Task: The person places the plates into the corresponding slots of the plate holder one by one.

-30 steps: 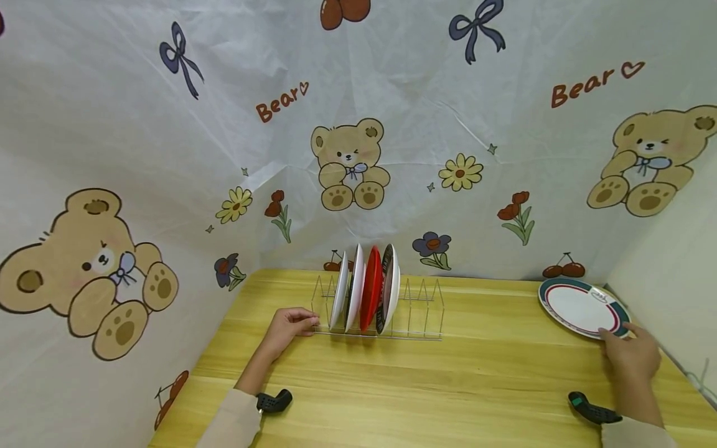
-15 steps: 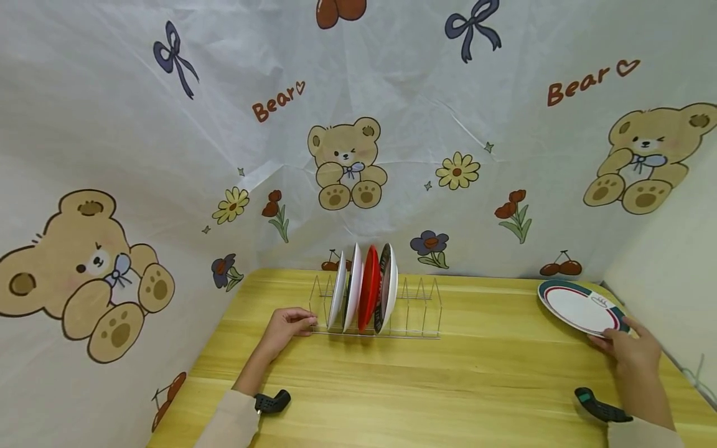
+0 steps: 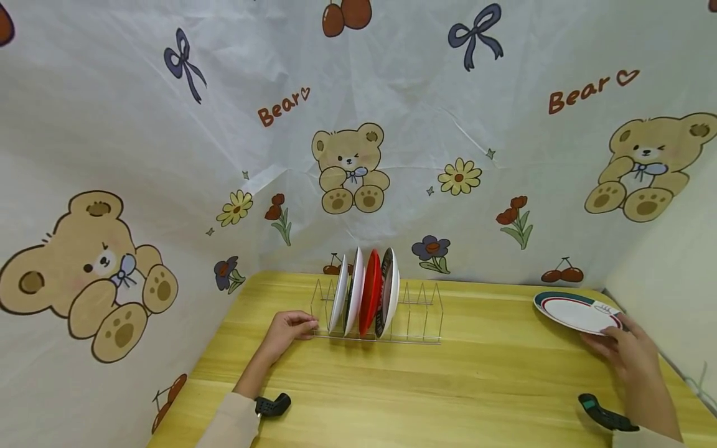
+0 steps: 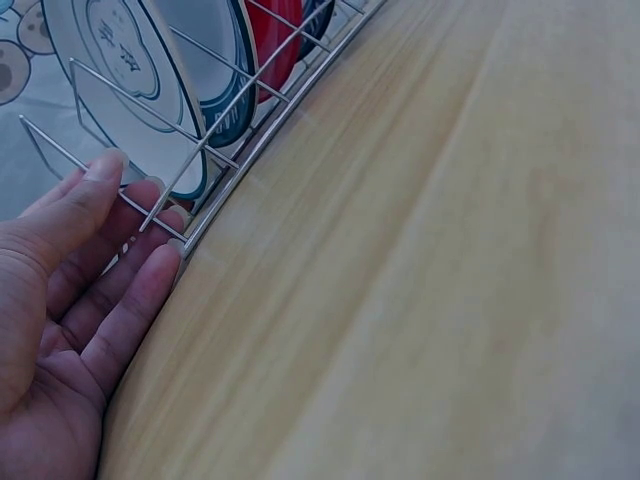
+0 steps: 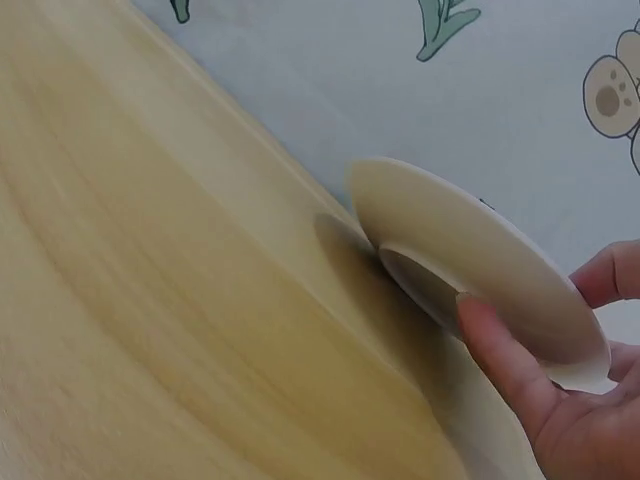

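A white plate (image 3: 579, 312) with a green and red rim is at the right of the table. My right hand (image 3: 630, 348) grips its near right edge; in the right wrist view the thumb presses its pale underside (image 5: 470, 240) and the fingers curl over the rim. The plate stands off the tabletop there, with a shadow below. At the left, my left hand (image 3: 288, 331) pinches the end wires of a metal dish rack (image 3: 414, 340). Several plates stand on edge in the rack, among them a red plate (image 3: 370, 295) and a black-patterned plate (image 3: 388, 295).
The rack's right slots (image 3: 426, 311) show bare wires. A wooden tabletop (image 3: 426, 392) runs in front of the rack. Behind stands a bear-print cloth (image 3: 414, 112), and a pale wall (image 3: 678, 298) rises close to the right hand.
My right hand has moved its thumb beneath the plate's near edge and raised and tilted the plate off the table. My left hand stays at the rack's left end.
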`<action>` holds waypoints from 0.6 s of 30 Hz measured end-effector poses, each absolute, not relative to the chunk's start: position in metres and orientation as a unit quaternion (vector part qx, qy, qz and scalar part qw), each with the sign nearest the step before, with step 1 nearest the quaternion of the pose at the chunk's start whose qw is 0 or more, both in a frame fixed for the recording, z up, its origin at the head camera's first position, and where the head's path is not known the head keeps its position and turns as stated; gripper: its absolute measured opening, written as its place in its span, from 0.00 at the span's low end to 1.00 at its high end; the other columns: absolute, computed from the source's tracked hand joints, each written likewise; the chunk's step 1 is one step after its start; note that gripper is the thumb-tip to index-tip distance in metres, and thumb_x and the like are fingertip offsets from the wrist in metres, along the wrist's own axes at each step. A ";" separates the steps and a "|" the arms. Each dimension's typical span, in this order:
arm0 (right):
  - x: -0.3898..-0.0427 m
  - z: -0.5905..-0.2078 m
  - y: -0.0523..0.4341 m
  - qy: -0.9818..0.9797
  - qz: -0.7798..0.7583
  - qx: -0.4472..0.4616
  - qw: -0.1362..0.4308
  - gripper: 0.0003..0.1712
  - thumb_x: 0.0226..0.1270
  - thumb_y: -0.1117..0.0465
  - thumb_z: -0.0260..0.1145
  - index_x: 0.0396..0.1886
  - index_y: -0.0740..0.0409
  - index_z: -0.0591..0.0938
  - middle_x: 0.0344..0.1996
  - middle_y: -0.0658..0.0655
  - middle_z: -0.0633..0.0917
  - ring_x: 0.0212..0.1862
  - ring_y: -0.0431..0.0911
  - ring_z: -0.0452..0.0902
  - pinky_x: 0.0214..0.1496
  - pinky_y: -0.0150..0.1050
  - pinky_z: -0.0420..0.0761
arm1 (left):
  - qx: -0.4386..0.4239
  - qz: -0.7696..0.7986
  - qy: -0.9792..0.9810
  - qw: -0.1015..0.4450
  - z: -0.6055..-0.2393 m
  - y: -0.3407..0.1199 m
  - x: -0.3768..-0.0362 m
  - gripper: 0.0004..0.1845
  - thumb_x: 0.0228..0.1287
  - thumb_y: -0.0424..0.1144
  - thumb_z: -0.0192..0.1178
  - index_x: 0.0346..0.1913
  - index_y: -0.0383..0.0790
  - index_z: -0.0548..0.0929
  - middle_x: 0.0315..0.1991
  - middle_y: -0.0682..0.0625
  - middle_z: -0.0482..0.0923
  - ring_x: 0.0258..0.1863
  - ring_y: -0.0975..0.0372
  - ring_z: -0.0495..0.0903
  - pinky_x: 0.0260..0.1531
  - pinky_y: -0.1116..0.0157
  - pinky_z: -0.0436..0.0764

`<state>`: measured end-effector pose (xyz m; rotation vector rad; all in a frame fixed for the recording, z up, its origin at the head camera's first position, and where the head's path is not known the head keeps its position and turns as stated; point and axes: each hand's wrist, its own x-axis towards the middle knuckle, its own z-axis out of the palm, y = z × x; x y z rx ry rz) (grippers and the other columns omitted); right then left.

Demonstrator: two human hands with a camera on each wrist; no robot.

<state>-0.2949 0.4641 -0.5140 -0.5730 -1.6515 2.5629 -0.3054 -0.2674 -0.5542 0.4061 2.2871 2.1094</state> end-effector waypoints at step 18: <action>-0.284 -0.474 0.430 -0.567 0.821 -0.009 0.064 0.49 0.78 0.70 0.56 0.84 0.37 0.41 0.57 0.45 0.67 0.38 0.42 0.86 0.39 0.37 0.90 | 0.130 0.669 0.732 0.007 -0.557 -0.269 -0.306 0.15 0.66 0.37 0.70 0.46 0.27 0.87 0.42 0.38 0.87 0.38 0.56 0.89 0.40 0.56 0.90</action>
